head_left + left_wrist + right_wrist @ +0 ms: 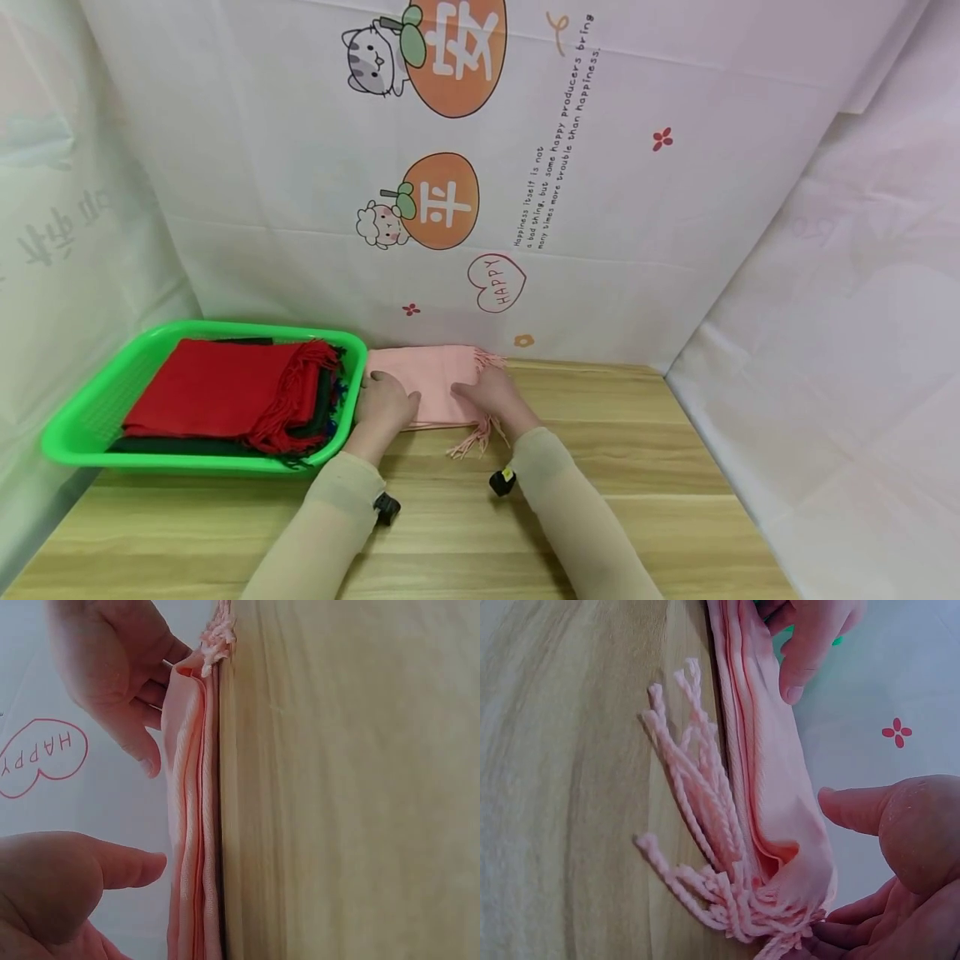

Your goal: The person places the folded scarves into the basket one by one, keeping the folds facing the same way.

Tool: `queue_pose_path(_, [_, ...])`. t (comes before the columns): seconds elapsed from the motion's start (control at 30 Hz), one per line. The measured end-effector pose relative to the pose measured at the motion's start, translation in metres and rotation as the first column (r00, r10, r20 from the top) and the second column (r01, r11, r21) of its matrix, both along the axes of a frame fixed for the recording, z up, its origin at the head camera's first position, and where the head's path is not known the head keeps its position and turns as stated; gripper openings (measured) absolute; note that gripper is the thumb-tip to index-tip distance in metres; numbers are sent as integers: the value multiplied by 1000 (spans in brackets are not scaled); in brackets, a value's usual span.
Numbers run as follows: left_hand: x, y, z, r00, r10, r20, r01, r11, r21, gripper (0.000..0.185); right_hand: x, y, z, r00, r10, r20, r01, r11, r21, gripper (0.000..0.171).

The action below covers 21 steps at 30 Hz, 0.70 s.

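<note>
Lying folded flat on the wooden table (600,500), the pink scarf (435,385) sits just to the right of the green basket (82,421), near the table's back edge. Its long axis runs left to right across the person's view, with a fringe of tassels (476,437) trailing off the right end toward the person.

Both hands are on it, 1 at each end. The left hand (384,406) rests on the scarf's left end, right beside the basket wall; from the left wrist view its thumb (127,868) reaches toward the stacked folds, and the other fingers are hidden, so I cannot tell whether they are spread or curled. The right hand (489,393) lies on the right end, just above the tassels; the right wrist view shows its thumb (851,808) straight and close to the top layer, its fingers under or against the fringed corner, though a firm pinch is not plainly visible. Neither hand is clearly nearer: the scarf lies directly under both, forward of the wrists.

Inside the basket, a folded red scarf (217,392) with its own fringe lies on top of a darker one (172,446).

A white backdrop (675,208) with cartoon prints, orange fruit shapes and a "HAPPY" heart (497,283) rises behind the table and closes both sides.
</note>
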<state>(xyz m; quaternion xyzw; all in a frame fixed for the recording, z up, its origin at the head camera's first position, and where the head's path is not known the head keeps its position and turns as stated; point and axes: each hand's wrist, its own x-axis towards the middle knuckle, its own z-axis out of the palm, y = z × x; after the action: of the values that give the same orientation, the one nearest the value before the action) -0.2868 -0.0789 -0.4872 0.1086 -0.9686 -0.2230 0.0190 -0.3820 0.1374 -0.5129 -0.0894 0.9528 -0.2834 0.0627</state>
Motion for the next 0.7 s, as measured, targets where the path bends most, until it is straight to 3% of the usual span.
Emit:
queue_pose_path(0.1, [-2,1,0,1000,0,5,0,1000,-9,95,-21,3,-24,1000,-1,-2,1,1000,13,61])
queue_pose_path(0.17, [-3,1,0,1000,1,12,-1,1000,-9,95,-25,4,-30,1000,3,-9,-2,1000,5,60])
queue_pose_path(0.4, [-4,1,1,1000,-17,8,17,998,-53,86,8,-2,11,999,-30,46,34,997,-75,53])
queue_pose_path(0.5, [-5,-1,2,999,-45,-17,44,995,-85,77,19,-5,21,996,-52,69,61,991,-123,54])
queue_pose_path(0.7, [-5,-4,-2,995,-90,-35,85,989,-117,72,25,-4,20,995,-74,61,81,989,-123,68])
